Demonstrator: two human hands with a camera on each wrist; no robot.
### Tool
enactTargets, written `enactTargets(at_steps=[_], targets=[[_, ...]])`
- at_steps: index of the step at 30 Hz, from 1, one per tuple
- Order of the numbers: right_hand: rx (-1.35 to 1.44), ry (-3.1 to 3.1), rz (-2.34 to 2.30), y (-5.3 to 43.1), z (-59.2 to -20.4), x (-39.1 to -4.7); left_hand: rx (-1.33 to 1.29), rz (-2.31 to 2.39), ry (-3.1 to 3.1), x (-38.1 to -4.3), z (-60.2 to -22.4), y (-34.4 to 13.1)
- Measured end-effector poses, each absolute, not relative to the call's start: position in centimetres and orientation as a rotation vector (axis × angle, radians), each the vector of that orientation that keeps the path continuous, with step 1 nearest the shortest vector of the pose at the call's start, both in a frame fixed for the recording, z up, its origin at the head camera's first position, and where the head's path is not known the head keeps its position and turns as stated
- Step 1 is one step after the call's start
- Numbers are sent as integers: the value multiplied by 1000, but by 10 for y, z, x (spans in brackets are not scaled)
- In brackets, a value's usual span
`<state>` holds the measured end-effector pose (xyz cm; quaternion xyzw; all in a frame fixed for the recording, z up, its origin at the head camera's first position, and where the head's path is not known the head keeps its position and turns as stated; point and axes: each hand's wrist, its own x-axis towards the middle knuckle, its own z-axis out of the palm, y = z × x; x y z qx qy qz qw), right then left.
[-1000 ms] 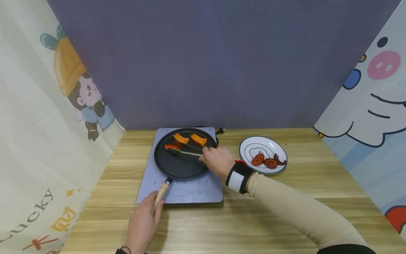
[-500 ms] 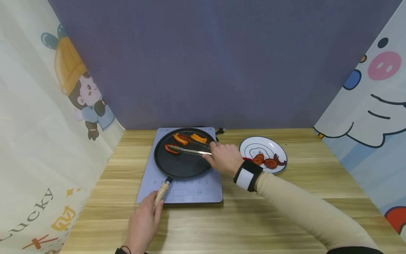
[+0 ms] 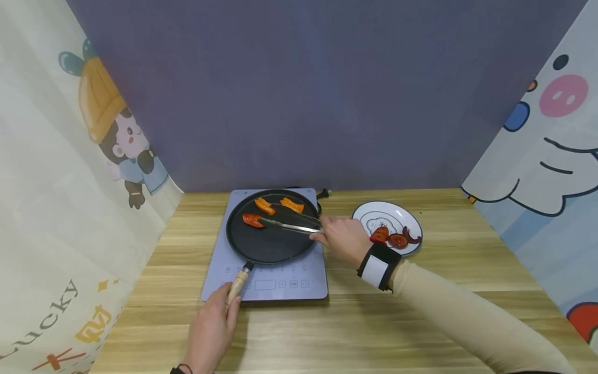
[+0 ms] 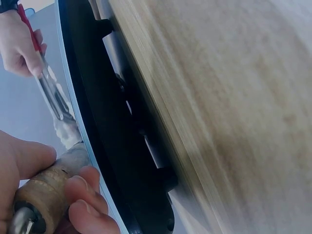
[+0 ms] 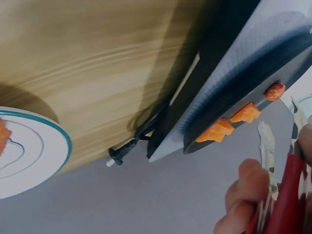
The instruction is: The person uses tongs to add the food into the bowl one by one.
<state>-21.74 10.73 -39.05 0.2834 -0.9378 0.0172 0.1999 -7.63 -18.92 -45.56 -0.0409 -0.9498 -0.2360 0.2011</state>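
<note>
My left hand [image 3: 212,324] grips the wooden handle [image 3: 239,281] of a flat black frying pan [image 3: 275,246], which sits on an induction cooktop [image 3: 285,292]. My right hand [image 3: 348,238] holds metal tongs [image 3: 301,228] with red grips [image 5: 287,200]; their two arms stand spread over the pan. One tip is right at the end of a red, scored piece of food [image 3: 252,221] lying in the pan, with nothing pinched between the tips. Farther back in the pan lie two orange pieces of food [image 3: 264,206], side by side.
A white plate [image 3: 366,215] with a dark rim stands right of the cooktop, bearing two reddish slices [image 3: 398,241] and a dark red curled piece [image 3: 412,235]. A black plug [image 3: 324,193] with its cord lies behind the cooktop. A grey panel [image 3: 299,104] closes off the back.
The tongs have opened wider and drawn back to the right with my right hand. The red piece has turned over and now shows its scored side. My left hand stays on the handle.
</note>
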Motion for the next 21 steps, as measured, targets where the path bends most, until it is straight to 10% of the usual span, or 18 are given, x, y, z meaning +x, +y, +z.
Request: enactTargets(at_steps=[21], targets=[[604,-2709,133,159,-389,-203,-135,-657,-2630,-76,-457,-190]])
